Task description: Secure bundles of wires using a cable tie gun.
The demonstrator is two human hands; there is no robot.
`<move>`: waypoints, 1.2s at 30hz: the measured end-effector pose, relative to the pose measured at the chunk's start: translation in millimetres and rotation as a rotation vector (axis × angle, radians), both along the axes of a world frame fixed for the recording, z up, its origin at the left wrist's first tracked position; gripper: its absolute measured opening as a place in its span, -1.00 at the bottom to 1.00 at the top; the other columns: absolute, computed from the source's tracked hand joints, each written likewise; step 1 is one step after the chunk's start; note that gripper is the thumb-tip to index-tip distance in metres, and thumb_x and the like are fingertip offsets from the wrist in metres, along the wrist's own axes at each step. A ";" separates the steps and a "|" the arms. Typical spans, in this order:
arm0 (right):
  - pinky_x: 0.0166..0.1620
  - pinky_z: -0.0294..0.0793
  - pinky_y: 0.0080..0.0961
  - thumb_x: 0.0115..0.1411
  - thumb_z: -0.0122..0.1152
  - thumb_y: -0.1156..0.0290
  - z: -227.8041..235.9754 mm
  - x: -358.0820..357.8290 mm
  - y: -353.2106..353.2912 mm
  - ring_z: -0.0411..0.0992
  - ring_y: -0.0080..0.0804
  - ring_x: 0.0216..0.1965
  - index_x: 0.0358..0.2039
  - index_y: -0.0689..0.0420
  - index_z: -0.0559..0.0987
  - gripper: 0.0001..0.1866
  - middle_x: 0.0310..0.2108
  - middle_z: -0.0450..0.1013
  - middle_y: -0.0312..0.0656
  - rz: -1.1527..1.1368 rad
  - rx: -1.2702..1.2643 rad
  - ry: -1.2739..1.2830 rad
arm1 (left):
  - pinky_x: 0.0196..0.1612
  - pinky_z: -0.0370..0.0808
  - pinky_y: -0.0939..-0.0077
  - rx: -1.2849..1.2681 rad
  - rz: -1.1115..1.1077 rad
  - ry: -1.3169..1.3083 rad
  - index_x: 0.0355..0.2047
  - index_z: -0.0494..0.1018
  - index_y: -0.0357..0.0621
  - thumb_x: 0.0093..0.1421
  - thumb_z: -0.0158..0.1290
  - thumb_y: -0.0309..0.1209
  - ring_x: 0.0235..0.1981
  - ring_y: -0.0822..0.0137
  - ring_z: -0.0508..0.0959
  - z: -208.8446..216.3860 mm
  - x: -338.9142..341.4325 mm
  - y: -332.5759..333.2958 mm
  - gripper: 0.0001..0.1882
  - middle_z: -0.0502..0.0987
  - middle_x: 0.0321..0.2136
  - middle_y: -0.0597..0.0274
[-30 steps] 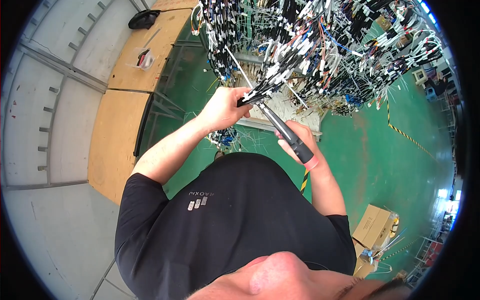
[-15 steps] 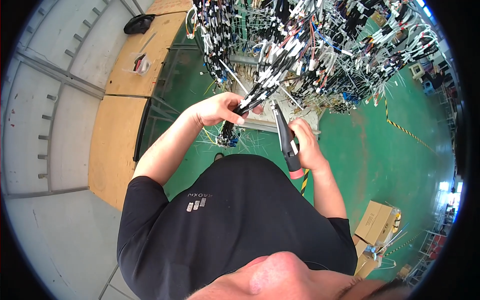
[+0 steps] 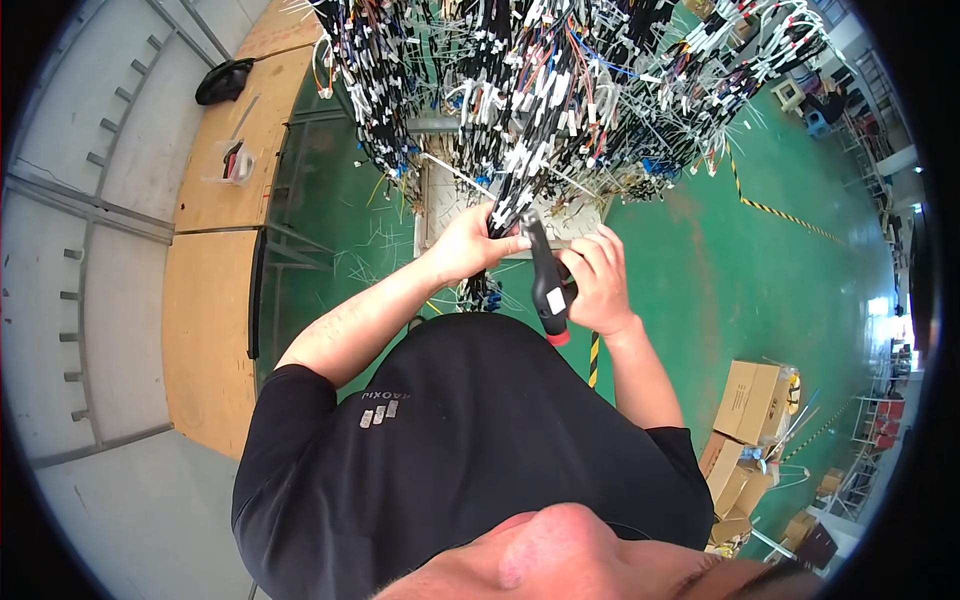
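Note:
My left hand (image 3: 465,248) is closed around a thick bundle of black cables (image 3: 512,195) with white connectors and tags, gripping it near its lower part. My right hand (image 3: 598,285) holds a black cable tie gun (image 3: 547,275) with a red knob at its near end. The nose of the gun points away from me and lies right beside the bundle, close to my left fingertips. Whether the nose touches the cables I cannot tell. Below my left hand the loose cable ends (image 3: 482,292) hang down, partly hidden by the hand.
Many more wire harnesses (image 3: 390,110) hang ahead over a pale platform (image 3: 438,190). To the left stands a wooden bench (image 3: 210,320) with a clear plastic container (image 3: 230,163) on it. Cardboard boxes (image 3: 748,402) sit on the green floor at the right. Cut tie ends litter the floor.
The gun's nose has come closer to the bundle and my left fingers. My left hand has shifted its hold on the cables. The whole view has turned slightly, moving the harnesses leftward.

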State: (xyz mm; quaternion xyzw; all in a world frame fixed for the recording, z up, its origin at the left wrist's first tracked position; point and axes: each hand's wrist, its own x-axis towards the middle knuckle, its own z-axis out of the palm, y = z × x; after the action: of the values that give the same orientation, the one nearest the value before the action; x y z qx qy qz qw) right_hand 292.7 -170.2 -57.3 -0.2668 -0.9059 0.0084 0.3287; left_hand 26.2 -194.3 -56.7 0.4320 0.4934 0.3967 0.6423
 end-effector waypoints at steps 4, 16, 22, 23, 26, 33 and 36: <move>0.27 0.45 0.08 -0.08 0.45 0.44 -7.3 17.9 0.4 0.52 -0.01 -0.03 -0.15 0.18 0.61 -0.58 -0.14 0.49 -0.11 0.036 -0.091 0.146 | -0.23 0.44 0.52 0.072 -0.139 -0.259 0.11 0.49 -0.24 0.30 0.28 -0.45 -0.35 0.51 0.46 -12.5 -12.2 -0.3 -0.59 0.56 -0.24 0.35; 0.31 0.42 -0.14 0.13 0.55 0.31 -2.8 31.2 -24.2 0.49 -0.24 0.12 0.17 0.28 0.51 -0.36 0.03 0.50 -0.10 0.203 -0.919 0.595 | -0.08 0.68 0.45 0.131 -0.828 -0.957 -0.07 0.61 -0.35 0.35 0.33 -0.17 -0.19 0.23 0.76 -59.5 -11.7 31.8 -0.58 0.42 0.27 -0.57; 0.19 0.51 -0.33 0.12 0.58 0.18 21.2 29.7 -27.9 0.55 -0.34 0.04 0.15 0.30 0.55 -0.32 -0.05 0.55 -0.15 0.173 -0.872 0.598 | -0.42 0.55 0.38 0.023 -0.574 -0.566 -0.18 0.40 -0.13 0.48 0.16 -0.06 -0.57 0.38 0.52 -36.5 16.5 17.0 -0.62 0.46 -0.57 0.30; 0.17 0.51 -0.35 0.10 0.59 0.19 26.3 30.5 -28.4 0.55 -0.34 0.03 0.13 0.29 0.56 -0.33 -0.06 0.55 -0.16 0.114 -0.833 0.522 | -0.45 0.50 0.44 0.024 -0.451 -0.394 -0.18 0.43 -0.11 0.50 0.13 -0.07 -0.62 0.44 0.43 -26.2 21.6 12.8 -0.65 0.42 -0.57 0.37; 0.01 0.52 -0.45 -0.02 0.62 0.32 48.6 26.2 -27.1 0.53 -0.32 -0.13 -0.01 0.25 0.62 -0.43 -0.19 0.53 -0.19 -0.038 -0.685 0.280 | -0.33 0.59 0.11 0.424 -0.067 0.482 -0.11 0.49 -0.26 0.46 0.16 -0.15 -0.51 -0.03 0.63 -31.0 37.8 14.0 -0.64 0.61 -0.47 -0.09; -0.04 0.51 -0.44 -0.02 0.56 0.43 48.2 35.1 -18.0 0.49 -0.37 -0.19 0.06 0.26 0.61 -0.41 -0.20 0.51 -0.22 -0.069 -0.853 0.143 | -0.21 0.64 0.05 0.338 0.102 0.747 -0.15 0.59 -0.21 0.41 0.21 -0.18 -0.34 -0.09 0.73 -49.4 24.8 19.5 -0.69 0.70 -0.47 -0.02; -0.09 0.47 -0.50 0.04 0.54 0.34 46.0 32.1 -9.9 0.45 -0.48 -0.21 0.08 0.23 0.61 -0.42 -0.17 0.49 -0.28 -0.019 -0.910 0.078 | -0.23 0.65 0.08 0.390 0.164 0.795 -0.23 0.62 -0.17 0.37 0.23 -0.21 -0.37 -0.05 0.74 -52.8 23.0 18.6 -0.74 0.71 -0.48 0.06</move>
State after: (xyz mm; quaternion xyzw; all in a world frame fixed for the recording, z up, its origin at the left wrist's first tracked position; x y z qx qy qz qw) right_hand 324.9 -180.1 -11.3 -0.3917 -0.7945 0.4128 0.2120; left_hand 49.1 -175.7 -109.6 0.6231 0.6506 0.3352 0.2759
